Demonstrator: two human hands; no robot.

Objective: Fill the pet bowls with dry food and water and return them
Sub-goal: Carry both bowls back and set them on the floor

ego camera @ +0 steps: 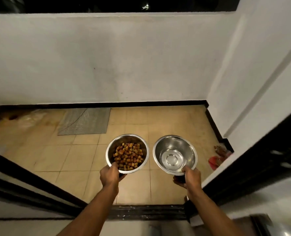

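Observation:
I hold two steel pet bowls out in front of me above a tiled balcony floor. The food bowl (111,147) holds brown kibble (128,155) and is gripped at its near rim by my left hand (111,174), thumb inside the rim. The second steel bowl (174,153), on the right, shines inside, possibly with clear water; I cannot tell for sure. My right hand (190,178) grips its near rim. Both bowls are level and side by side, a small gap apart.
A grey ribbed mat (85,120) lies on the beige tiles at the back left. A white parapet wall (107,57) closes the far side. Dark door frames (253,167) flank me, with a black threshold (149,212) below. Red debris (214,161) lies by the right wall.

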